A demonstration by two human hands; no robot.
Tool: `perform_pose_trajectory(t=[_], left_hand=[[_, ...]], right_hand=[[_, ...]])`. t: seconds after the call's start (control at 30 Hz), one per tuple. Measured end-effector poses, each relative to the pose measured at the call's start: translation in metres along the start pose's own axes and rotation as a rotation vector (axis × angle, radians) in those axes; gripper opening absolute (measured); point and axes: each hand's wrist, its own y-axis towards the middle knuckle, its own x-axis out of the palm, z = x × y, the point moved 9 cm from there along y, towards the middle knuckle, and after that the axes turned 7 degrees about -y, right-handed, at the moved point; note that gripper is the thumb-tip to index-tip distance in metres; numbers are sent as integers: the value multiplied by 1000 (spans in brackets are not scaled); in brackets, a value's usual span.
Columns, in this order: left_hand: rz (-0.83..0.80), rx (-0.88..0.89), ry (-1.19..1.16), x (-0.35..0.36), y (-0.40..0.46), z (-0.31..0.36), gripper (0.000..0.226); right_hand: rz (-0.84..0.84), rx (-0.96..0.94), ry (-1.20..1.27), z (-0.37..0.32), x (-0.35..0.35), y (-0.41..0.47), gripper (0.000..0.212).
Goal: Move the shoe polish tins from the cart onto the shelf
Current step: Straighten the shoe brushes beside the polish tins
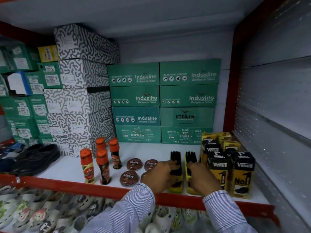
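Several round brown "Cherry" shoe polish tins lie flat on the white shelf [67, 167]: two at the back [134, 164] [151, 164], one in front [129, 178], and another tin [144, 176] partly hidden behind my left hand. My left hand [161, 175] is closed over a black-bristled shoe brush with a yellow back [175, 158], just right of the tins. My right hand [202, 178] grips a second, similar shoe brush [191, 157] beside it. Neither hand touches a tin. No cart is in view.
Orange-capped polish bottles [101, 165] stand left of the tins. Yellow-and-black "Venus" boxes [242, 174] crowd the right end. Green "Induslite" boxes [161, 101] and patterned shoe boxes [80, 91] fill the back. Black shoes [35, 157] lie at the left. Clogs [33, 212] sit below the red shelf edge [67, 184].
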Motion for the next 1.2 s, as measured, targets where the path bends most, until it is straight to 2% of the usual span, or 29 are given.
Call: perform_pose_trajectory(t=[0.17,0.63,0.7,0.8,0.93,1.03,1.1,1.2], left_hand=[[67,-23,6,-3,-2,2,44],[98,-21,19,-6,-12,10,46],[121,25,10,-11,-11,24,42],[214,108,-33,-23,-6,53,38],[291,173,-82,-27,15,94,43],[273,205,-88,-20,30,120,43],[253,202,-73,-14,39,127,39],[236,199,-66,-8,44,130,34]], right_hand=[[47,-8,-23,0,-1,0,44],[40,-40,23,-12,-31,-22,41],[132,-102,55,-16,-51,-29,40],[366,-173,138,-9,-94,-43,51],[598,-87,175,39,-141,-61,46],[503,73,144,76,-140,-64,20],[406,151,113,93,-127,-59,17],[377,188,72,101,-114,-53,15]])
